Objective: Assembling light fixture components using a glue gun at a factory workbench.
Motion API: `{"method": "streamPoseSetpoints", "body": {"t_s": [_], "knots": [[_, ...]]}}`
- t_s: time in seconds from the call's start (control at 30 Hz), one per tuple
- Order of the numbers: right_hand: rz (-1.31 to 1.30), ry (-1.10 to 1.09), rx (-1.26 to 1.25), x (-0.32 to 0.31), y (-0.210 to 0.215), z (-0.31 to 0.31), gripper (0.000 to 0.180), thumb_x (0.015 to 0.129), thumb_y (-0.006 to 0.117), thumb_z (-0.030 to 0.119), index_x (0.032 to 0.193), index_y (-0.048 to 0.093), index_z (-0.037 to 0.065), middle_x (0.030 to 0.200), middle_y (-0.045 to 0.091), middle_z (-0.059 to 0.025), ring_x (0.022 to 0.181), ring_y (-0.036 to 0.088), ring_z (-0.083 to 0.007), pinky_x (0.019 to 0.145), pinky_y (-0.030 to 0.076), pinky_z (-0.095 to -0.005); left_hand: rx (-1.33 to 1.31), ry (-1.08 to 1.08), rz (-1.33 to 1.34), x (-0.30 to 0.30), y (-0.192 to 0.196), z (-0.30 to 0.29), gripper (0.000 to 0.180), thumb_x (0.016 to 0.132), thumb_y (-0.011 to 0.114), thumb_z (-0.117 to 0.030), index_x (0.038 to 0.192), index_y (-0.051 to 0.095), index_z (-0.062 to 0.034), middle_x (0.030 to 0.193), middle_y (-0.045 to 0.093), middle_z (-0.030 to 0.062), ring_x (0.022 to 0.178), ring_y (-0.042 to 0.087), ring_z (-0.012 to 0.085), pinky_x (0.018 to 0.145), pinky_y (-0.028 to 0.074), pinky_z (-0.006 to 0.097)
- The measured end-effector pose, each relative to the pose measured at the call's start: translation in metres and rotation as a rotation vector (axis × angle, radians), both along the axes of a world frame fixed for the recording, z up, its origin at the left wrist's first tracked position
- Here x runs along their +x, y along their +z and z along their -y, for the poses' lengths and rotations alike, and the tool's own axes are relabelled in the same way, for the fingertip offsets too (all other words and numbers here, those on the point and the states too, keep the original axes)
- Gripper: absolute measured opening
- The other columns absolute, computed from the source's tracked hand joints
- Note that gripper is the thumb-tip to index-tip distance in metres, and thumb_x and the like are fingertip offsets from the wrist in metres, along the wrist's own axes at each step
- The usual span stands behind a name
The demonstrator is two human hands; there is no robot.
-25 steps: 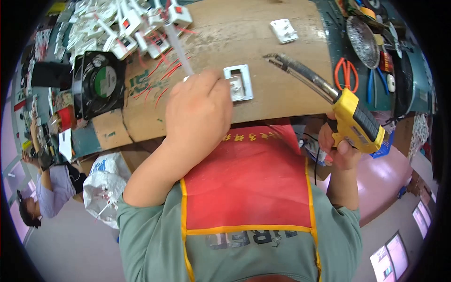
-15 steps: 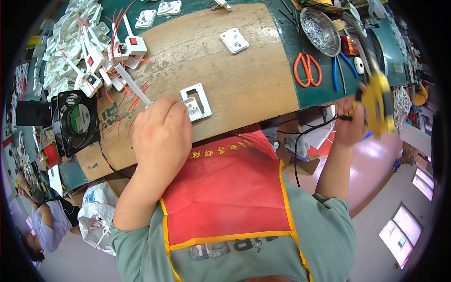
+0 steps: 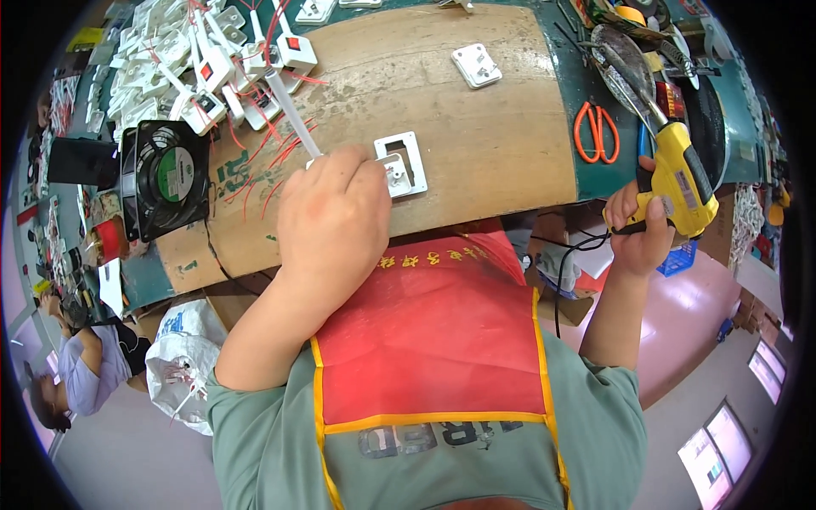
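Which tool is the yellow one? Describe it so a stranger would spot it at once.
Find the big brown board, then go past its right edge to the right hand. It grips a yellow-and-black gun-shaped tool with a long metal front pointing up-left. Unlike the orange-handled tool lying nearby, it is held in the hand.

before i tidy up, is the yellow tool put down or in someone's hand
In hand: the right hand grips the yellow tool, with fingers curled around its lower end and its body raised beyond the table edge.
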State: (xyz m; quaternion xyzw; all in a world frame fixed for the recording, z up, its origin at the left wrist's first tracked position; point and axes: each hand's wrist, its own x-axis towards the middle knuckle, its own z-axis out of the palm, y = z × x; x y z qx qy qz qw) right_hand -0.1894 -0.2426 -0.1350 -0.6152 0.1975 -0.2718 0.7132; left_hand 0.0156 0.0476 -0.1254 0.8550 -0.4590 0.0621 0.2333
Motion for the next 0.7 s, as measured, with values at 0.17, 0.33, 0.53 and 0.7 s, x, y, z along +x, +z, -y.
{"method": "streamPoseSetpoints", "body": {"t_s": [0.17,0.33,0.53,0.7], "knots": [[0.051,0.052,0.084,0.010,0.001,-0.025,0.066,0.088,0.069,0.031,0.135,0.044,-0.009,0.069,0.049,-0.0039,0.053,0.046,-0.0121,0.048,0.038,-0.0262,0.088,0.022,-0.059,-0.002,0.007,-0.004,0.010,0.079,0.071,-0.005,0.088,0.067,-0.0049,0.098,0.067,0.0072,0.086,0.065,0.0289,0.076,0.051,0.040],[0.017,0.091,0.134,0.014,0.001,-0.041,0.076,0.082,0.077,0.037,0.134,0.046,-0.010,0.068,0.048,-0.0033,0.053,0.045,-0.0121,0.048,0.038,-0.0255,-0.018,0.023,-0.074,-0.002,0.014,-0.010,0.015,0.078,0.074,-0.006,0.092,0.069,-0.0057,0.101,0.068,0.0084,0.087,0.066,0.0279,0.076,0.051,0.039],[-0.005,0.157,0.114,0.009,-0.005,-0.044,0.076,0.084,0.073,0.041,0.135,0.045,-0.008,0.067,0.048,-0.0013,0.052,0.046,-0.0109,0.048,0.038,-0.0252,-0.144,-0.111,-0.051,0.010,0.009,-0.054,0.028,0.070,0.078,-0.003,0.097,0.070,-0.0090,0.102,0.066,0.0051,0.075,0.060,0.0222,0.066,0.047,0.035],[-0.018,0.203,0.152,0.016,-0.006,-0.054,0.076,0.084,0.074,0.041,0.135,0.045,-0.008,0.066,0.048,-0.0012,0.052,0.046,-0.0110,0.048,0.038,-0.0254,-0.060,-0.160,0.003,0.005,-0.007,-0.064,0.032,0.068,0.078,0.001,0.097,0.071,-0.0104,0.098,0.064,0.0047,0.070,0.055,0.0199,0.063,0.046,0.032]]}}
